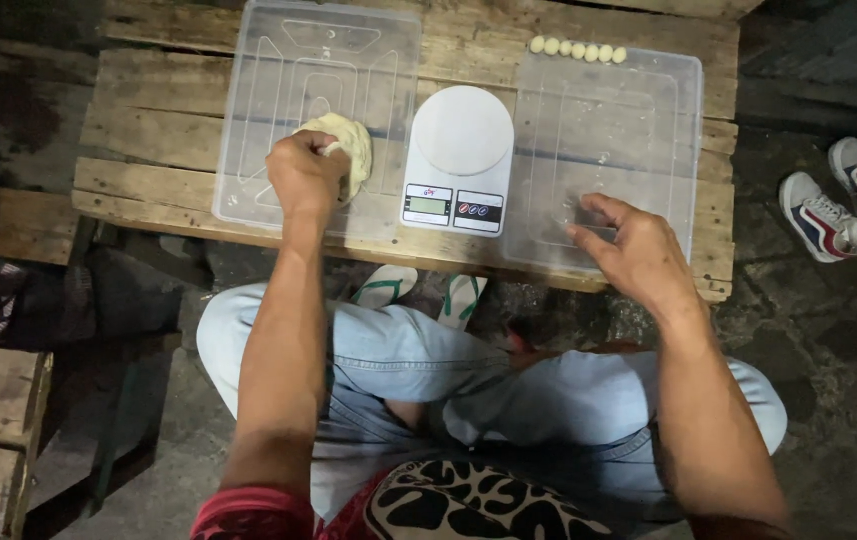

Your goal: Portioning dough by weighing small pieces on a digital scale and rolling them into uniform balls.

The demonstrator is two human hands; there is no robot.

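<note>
- The left hand (pixel 305 176) is curled into a loose fist, its fingers closed on the near edge of a pale dough lump (pixel 344 150) that spreads out past the knuckles.
- That dough lies on a clear plastic lid (pixel 279 80) set on the wooden pallet (pixel 139 140), which runs on beyond the fingers.
- The right hand (pixel 632 252) hovers over a second clear lid (pixel 639 110), fingers spread and bent, holding nothing; whether the fingertips touch the plastic is hard to tell.
- Between the two hands stands a white kitchen scale (pixel 459 150), its round plate bare.
- Well beyond the right fingertips, a row of small dough balls (pixel 578 49) sits at the lid's far edge.
</note>
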